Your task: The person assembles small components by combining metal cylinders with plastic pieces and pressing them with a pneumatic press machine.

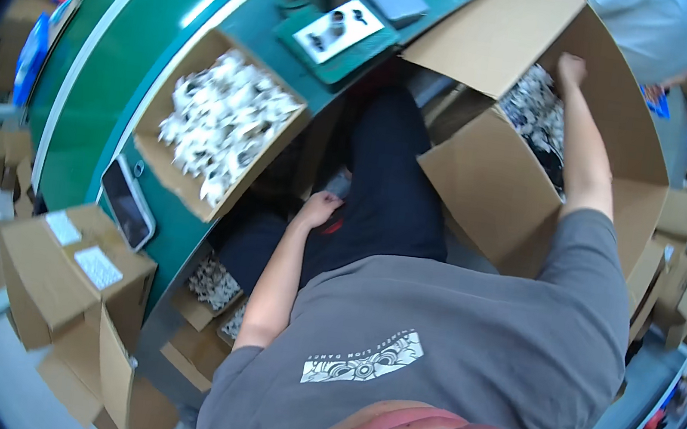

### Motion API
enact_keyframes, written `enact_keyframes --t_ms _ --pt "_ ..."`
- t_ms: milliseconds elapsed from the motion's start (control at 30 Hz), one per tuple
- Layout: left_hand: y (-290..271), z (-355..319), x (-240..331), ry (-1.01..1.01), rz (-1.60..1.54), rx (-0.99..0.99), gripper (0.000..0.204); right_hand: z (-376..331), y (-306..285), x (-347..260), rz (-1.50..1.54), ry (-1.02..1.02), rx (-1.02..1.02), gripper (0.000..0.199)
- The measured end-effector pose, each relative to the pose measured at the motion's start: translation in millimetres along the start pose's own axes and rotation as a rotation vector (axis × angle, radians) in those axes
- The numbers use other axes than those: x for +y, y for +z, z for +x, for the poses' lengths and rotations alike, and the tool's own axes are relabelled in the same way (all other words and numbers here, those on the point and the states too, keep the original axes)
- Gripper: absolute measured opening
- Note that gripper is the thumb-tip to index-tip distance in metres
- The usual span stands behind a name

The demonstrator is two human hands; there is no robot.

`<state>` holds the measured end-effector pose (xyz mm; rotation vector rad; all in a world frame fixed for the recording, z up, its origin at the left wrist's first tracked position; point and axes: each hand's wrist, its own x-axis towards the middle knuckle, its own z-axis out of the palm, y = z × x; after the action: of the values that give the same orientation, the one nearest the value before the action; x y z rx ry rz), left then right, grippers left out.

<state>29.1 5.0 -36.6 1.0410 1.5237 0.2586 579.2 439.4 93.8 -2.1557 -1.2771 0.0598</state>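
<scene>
My right arm reaches into a large open cardboard box [487, 181] on the right. Above the small black, grey and white parts [534, 101] inside it, my right hand [571, 71] is closed near the far wall; whatever its fingers hold is hidden. Beside my thigh, my left hand [322, 210] is closed too. A small pale, see-through thing [339, 183] shows just past its fingers, and I cannot tell whether they grip it. On the green bench, an open carton [161, 163] is filled with small white pieces [226, 121].
A machine fixture with a white plate [338, 31] stands on the bench, a grey block [397, 2] behind it. A phone [128, 202] lies beside the carton. Cardboard boxes [62, 273] stand lower left, with more stacked [682, 276] at right. Another person [645, 33] is at upper right.
</scene>
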Motion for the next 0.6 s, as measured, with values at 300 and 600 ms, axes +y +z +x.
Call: enact_keyframes --t_ms 300,600 --pt "6 17 -13 -0.172 -0.125 -0.056 0.015 -109 10 16 -0.469 -0.620 -0.354 0.048" --pt "5 21 1 -0.116 -0.106 -0.035 0.018 -113 23 89 -0.474 -0.553 -0.461 0.045"
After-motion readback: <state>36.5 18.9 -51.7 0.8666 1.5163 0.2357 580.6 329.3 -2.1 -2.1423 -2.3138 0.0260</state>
